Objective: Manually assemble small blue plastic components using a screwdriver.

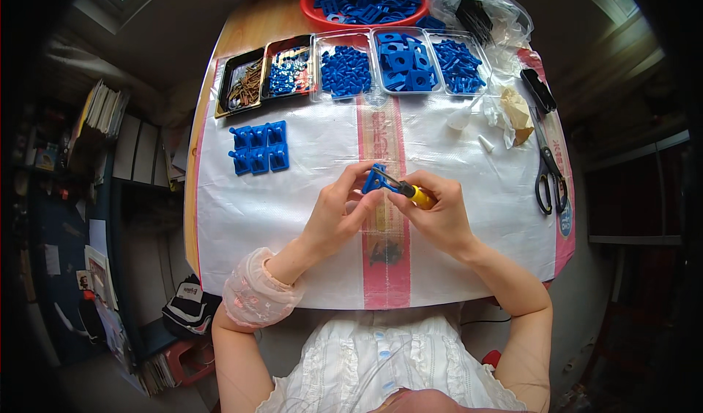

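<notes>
In front of me, above the pink and tan stripe, my left hand (346, 202) pinches a small blue plastic bracket (372, 182) between thumb and fingers. My right hand (442, 199) grips a screwdriver (420, 198) by its yellow and black handle. Its metal shaft slants left and reaches the bracket; whether the tip sits on a screw is too small to tell. Left of my hands, several similar blue brackets (258, 148) with upright parts stand in two rows.
Trays line the far side: brass screws (247, 87), small silver pieces (290, 76), small blue pieces (346, 70), blue plates (405, 63), and more blue pieces (458, 67). Behind stand a red basin (310, 14) and a plastic bag (509, 10). Black scissors (551, 182) and a small white bottle (460, 118) lie right.
</notes>
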Demonstrator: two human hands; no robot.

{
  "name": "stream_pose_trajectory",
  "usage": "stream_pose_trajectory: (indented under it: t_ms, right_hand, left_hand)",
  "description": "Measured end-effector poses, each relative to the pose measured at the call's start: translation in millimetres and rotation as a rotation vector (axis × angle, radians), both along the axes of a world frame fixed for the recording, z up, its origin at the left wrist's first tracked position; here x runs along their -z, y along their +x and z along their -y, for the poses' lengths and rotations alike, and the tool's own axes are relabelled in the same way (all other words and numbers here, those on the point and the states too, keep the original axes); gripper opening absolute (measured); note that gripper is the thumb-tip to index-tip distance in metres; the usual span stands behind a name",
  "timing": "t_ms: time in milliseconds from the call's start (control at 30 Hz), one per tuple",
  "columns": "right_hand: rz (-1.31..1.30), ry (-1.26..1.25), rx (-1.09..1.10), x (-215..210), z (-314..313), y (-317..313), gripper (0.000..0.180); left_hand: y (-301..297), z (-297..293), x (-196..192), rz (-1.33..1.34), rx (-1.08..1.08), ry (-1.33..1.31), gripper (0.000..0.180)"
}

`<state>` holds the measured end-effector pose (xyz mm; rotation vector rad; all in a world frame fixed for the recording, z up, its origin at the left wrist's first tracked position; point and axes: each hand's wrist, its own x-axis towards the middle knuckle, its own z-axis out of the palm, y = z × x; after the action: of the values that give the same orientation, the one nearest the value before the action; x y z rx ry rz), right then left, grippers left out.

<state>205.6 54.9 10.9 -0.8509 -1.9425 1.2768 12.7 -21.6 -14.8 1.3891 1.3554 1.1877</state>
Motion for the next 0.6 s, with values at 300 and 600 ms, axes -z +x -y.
stream_pose_trajectory:
  t_ms: [300,600]
  right_hand:
    - [0.009,0.012,0.001,3.1,-0.1,1.0,0.013]
    - [0.003,-0.021,0.009,5.5,-1.1,2.3,0.013]
  left_hand:
    - [-0.7,-0.2,2.4,0.272,0.061,-0.045,0.046]
    - [-1.2,-0.4,-1.2,0.237,0.074,-0.099,0.054]
